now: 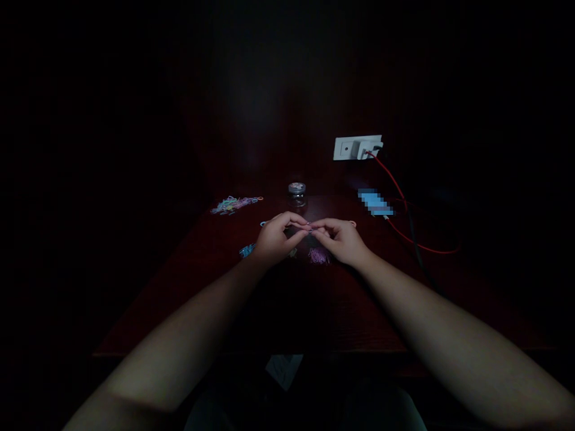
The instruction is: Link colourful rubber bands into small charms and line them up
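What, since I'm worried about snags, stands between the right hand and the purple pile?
Nothing visible. The purple pile lies close by the right hand, on its near side, and no other thing shows between them. The jar stands beyond the hands, out of that path.

a tiny purplish piece [309, 230] is pinched between the fingers [324, 222].

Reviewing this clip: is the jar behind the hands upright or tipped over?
Upright: the jar has its base on the table and its greyish top facing up.
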Tool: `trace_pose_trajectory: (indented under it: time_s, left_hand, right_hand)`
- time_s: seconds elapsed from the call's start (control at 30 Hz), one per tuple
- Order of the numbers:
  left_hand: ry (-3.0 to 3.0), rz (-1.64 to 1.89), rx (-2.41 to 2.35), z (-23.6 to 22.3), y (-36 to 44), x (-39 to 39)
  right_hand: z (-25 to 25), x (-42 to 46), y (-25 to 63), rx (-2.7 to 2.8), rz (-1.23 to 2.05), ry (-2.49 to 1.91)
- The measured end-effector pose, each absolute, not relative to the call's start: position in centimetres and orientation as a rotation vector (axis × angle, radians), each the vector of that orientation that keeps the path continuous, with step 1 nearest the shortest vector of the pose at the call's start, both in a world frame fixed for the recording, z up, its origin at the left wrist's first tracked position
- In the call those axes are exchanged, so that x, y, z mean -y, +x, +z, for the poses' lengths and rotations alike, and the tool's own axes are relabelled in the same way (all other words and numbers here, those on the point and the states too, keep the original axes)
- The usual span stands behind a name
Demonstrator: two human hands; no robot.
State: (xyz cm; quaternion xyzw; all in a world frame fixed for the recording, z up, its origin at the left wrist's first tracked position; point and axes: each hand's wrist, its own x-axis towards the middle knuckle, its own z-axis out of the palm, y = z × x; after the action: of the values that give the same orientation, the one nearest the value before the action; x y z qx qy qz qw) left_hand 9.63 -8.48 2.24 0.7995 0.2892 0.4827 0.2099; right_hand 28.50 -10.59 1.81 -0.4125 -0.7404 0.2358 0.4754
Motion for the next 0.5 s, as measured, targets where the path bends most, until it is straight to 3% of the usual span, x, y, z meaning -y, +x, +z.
trace_pose_trajectory:
  time_s: [0.5]
  left_hand:
    - [2.256, 1.342, -0.853, 2.67, 9.64, 8.81]
  right_hand:
    - [1.77, 10.48, 28.64, 1.743, 0.597, -0.981]
